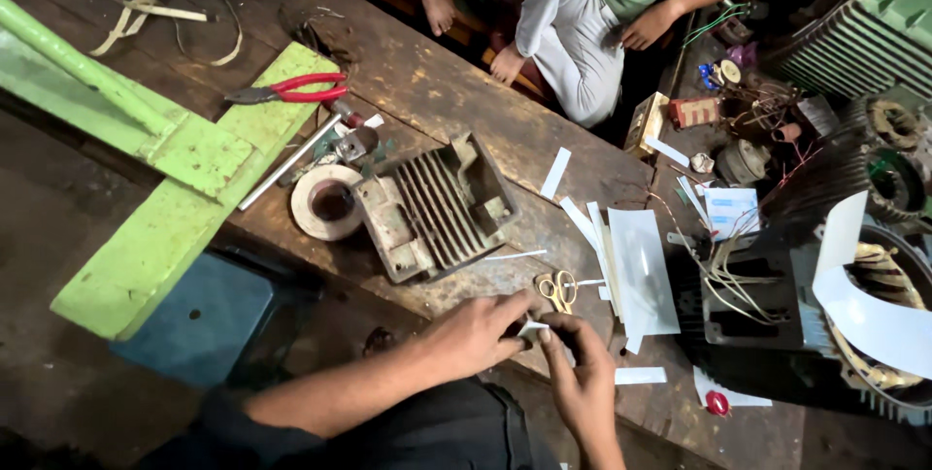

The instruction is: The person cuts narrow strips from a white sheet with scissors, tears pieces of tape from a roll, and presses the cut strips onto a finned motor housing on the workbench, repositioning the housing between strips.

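Upper left of frame: green painted metal bracket [146, 188] lying across the worn wooden workbench [437, 82], with red-handled pliers [291, 91] resting on its upper end. Just right of the bracket, centre-left: a flat roll of pale tape [325, 203], touching or nearly touching a grey finned metal casting [437, 208] that sits tilted on the bench.

Lower centre: left hand [476, 334] reaches in from lower left, fingers curled inward, thumb and forefinger pressed onto a small white paper strip [532, 328]. Right hand [578, 373] comes up from the bottom edge, thumb and forefinger closed on the same strip from the right. The strip sits between the two sets of fingertips, just above the bench's near edge; only a short piece shows, the rest hidden by the fingers.

Just above the right hand: small yellow-handled scissors [557, 288] lying flat on the bench, near the hands but apart from them. Right of the scissors: a stack of white cut paper sheets [641, 271], with loose white strips around it.

Right of frame: a dark motor stator with copper-coloured windings [874, 334], a wide white paper band curling over it.

Top centre: another person sits by the bench, one of their hands [650, 28] resting on a knee.
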The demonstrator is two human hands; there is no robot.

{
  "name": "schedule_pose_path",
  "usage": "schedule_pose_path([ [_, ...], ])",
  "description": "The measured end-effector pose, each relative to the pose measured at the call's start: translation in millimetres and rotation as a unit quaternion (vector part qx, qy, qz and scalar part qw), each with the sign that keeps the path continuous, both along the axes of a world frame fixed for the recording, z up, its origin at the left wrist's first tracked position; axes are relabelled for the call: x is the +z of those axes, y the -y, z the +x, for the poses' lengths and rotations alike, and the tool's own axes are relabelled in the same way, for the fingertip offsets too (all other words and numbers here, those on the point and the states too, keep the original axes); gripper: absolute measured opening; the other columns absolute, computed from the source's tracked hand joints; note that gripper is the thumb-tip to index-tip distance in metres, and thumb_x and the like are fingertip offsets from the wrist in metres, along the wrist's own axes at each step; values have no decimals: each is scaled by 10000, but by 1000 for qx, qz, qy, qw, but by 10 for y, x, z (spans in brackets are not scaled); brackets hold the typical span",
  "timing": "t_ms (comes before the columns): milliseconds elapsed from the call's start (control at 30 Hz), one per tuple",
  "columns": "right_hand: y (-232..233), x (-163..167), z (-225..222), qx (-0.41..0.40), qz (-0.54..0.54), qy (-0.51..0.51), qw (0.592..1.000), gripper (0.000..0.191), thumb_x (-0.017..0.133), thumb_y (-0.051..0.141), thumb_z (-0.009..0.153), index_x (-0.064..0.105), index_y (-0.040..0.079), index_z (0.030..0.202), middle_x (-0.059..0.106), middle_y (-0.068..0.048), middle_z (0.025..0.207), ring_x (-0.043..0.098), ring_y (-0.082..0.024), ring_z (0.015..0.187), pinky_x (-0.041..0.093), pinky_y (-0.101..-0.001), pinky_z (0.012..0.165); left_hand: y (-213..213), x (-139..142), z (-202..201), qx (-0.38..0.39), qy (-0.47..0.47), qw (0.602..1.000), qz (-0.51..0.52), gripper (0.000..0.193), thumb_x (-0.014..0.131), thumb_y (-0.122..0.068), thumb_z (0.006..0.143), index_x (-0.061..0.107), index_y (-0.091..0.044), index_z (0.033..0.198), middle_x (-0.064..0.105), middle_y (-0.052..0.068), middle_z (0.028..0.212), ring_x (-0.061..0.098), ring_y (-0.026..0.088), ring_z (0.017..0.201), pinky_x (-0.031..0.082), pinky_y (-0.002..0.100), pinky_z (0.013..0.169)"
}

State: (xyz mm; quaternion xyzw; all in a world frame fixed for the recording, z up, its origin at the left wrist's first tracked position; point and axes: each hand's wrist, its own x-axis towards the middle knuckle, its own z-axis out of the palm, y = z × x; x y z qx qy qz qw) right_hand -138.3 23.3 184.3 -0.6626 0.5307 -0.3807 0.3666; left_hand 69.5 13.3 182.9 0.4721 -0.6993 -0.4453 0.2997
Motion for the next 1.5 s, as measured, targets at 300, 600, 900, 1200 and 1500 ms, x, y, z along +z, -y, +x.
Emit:
schedule_pose_path([
  [300, -145, -164, -160, -57, 137, 58, 987, 277, 618, 113, 981, 698, -18, 1211, 753, -66, 1055, 689, -122, 948, 558, -287, 845, 0, -315, 7, 144, -291, 941, 99, 352, 789, -160, 894, 512, -53, 1082, 650, 29, 879, 681, 75, 834, 564, 287, 705],
  [600, -197, -110, 94, -182, 69, -9, 981, 212, 753, 78, 899, 724, -11, 1089, 774, -79, 869, 710, -110, 777, 576, -282, 713, -48, -179, 218, 24, -80, 973, -217, 446, 756, -84, 805, 602, -59, 1222, 704, 128, 1093, 685, 353, 968, 539, 427, 846],
  [900, -235, 432, 338, -75, -87, -150, 982, 139, 764, 57, 853, 743, 22, 985, 771, -72, 944, 753, -132, 804, 591, -260, 723, 79, -162, -49, 55, -198, 973, -109, 97, 695, -36, 874, 687, -39, 971, 673, 133, 898, 701, 329, 885, 560, 395, 780],
  [1200, -220, 219, 355, -98, -149, -179, 968, 135, 783, 69, 830, 692, 14, 913, 729, -72, 890, 706, -130, 791, 554, -263, 712, 77, -231, -58, 58, -198, 975, -83, 109, 695, -4, 855, 677, -28, 960, 703, 133, 899, 716, 315, 876, 561, 383, 763],
  [1500, -120, -205, 269, -141, 76, 94, 983, 108, 706, 31, 920, 700, -21, 1015, 744, -49, 938, 699, -89, 853, 568, -255, 762, 136, -305, -68, 50, -225, 973, 13, 146, 688, -112, 942, 667, -43, 1068, 671, 93, 1036, 710, 240, 946, 575, 354, 761],
])
